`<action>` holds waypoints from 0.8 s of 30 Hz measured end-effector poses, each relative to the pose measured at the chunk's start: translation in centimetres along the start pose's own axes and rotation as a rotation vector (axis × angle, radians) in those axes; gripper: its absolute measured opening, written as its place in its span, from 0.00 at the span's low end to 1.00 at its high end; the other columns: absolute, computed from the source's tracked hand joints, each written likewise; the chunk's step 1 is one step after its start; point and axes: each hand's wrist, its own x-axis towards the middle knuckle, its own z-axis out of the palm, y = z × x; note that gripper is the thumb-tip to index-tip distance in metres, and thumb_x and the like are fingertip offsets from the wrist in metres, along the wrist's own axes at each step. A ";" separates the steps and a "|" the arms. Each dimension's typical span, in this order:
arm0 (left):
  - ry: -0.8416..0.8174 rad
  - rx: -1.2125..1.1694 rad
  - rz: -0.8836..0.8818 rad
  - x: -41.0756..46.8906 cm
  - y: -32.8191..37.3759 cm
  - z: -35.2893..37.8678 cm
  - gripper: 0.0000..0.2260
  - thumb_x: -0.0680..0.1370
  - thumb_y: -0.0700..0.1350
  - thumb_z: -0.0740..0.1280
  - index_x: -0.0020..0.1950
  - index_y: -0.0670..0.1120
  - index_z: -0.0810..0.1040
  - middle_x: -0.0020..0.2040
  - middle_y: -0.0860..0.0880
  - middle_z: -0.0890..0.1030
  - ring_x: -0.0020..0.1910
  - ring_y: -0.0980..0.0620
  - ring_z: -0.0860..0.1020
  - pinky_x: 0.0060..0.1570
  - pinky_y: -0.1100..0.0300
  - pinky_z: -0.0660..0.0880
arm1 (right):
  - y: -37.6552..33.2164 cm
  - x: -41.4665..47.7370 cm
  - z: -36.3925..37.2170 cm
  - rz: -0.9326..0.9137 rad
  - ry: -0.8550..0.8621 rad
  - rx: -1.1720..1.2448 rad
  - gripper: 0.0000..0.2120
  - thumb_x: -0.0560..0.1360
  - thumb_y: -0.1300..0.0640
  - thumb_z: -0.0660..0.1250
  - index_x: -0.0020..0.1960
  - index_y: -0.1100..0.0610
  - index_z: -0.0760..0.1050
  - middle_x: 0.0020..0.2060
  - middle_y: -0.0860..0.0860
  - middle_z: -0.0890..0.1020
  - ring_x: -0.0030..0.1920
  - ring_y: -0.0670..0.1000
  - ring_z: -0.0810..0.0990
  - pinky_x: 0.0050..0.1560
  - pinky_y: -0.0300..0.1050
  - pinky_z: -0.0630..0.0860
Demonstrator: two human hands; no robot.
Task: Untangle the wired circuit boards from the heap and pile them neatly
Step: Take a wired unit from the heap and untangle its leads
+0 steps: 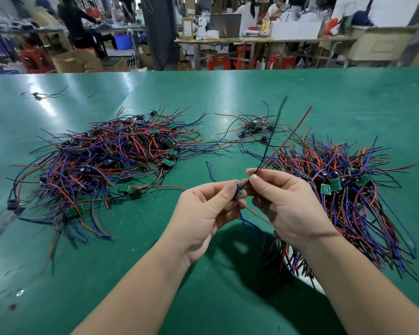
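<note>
A tangled heap [111, 160] of small green circuit boards with red, blue and black wires lies on the left of the green table [228, 93]. A neater pile [344, 194] of the same boards lies on the right. Between my hands, above the table, is one small circuit board [238, 192]. My left hand [203, 213] pinches the board. My right hand [286, 201] pinches its red and black wires [286, 139], which stick up and away. Its blue wire hangs down below my hands.
A small cluster of wired boards [254, 129] lies at the back centre. A lone wired part [38, 95] sits far left at the back. Beyond the table's far edge are benches, red stools, cardboard boxes and seated people.
</note>
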 end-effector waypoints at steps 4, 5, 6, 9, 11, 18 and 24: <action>-0.011 0.036 0.031 -0.2 0.0 0.2 0.09 0.66 0.44 0.71 0.42 0.41 0.84 0.38 0.45 0.84 0.31 0.54 0.81 0.33 0.65 0.78 | -0.3 0.1 -0.2 0.090 -0.021 0.102 0.06 0.63 0.62 0.69 0.39 0.60 0.82 0.31 0.54 0.83 0.29 0.46 0.80 0.29 0.33 0.73; -0.004 0.044 0.034 -0.2 0.0 0.2 0.09 0.66 0.44 0.70 0.42 0.41 0.84 0.38 0.44 0.85 0.31 0.54 0.81 0.33 0.65 0.78 | -0.3 0.1 -0.2 0.086 -0.022 0.068 0.07 0.62 0.62 0.69 0.40 0.60 0.81 0.31 0.53 0.82 0.29 0.46 0.80 0.29 0.32 0.73; 0.003 0.052 0.037 -0.3 0.0 0.2 0.09 0.66 0.44 0.70 0.43 0.41 0.84 0.38 0.44 0.85 0.30 0.55 0.80 0.33 0.65 0.78 | -0.2 0.0 -0.1 0.077 -0.023 0.021 0.08 0.61 0.61 0.70 0.40 0.60 0.80 0.30 0.53 0.82 0.29 0.45 0.80 0.29 0.32 0.73; 0.001 0.089 0.023 -0.4 0.0 0.3 0.10 0.66 0.44 0.70 0.43 0.40 0.83 0.38 0.44 0.85 0.29 0.56 0.80 0.32 0.65 0.78 | 0.0 -0.2 0.0 0.021 -0.014 -0.104 0.09 0.58 0.59 0.72 0.38 0.59 0.80 0.30 0.52 0.83 0.29 0.46 0.80 0.30 0.32 0.73; -0.012 0.116 -0.005 -0.4 0.1 0.3 0.09 0.65 0.44 0.71 0.41 0.41 0.84 0.38 0.44 0.84 0.29 0.55 0.79 0.32 0.65 0.77 | -0.3 -0.2 -0.1 -0.019 0.019 -0.121 0.06 0.59 0.59 0.72 0.35 0.58 0.80 0.28 0.52 0.82 0.28 0.46 0.79 0.29 0.33 0.73; -0.134 0.238 -0.073 -0.6 0.9 -0.1 0.09 0.62 0.48 0.74 0.38 0.44 0.85 0.37 0.44 0.84 0.29 0.55 0.79 0.32 0.65 0.76 | -3.2 0.8 -2.5 -0.062 0.238 0.036 0.05 0.68 0.64 0.71 0.34 0.58 0.78 0.27 0.51 0.82 0.26 0.46 0.79 0.27 0.33 0.74; -0.244 0.374 -0.202 -0.7 1.4 -0.9 0.11 0.62 0.49 0.74 0.40 0.44 0.85 0.39 0.45 0.84 0.31 0.54 0.80 0.32 0.65 0.76 | -3.9 0.9 -3.5 -0.021 0.271 0.090 0.04 0.68 0.65 0.70 0.39 0.58 0.78 0.28 0.52 0.82 0.30 0.48 0.82 0.28 0.33 0.76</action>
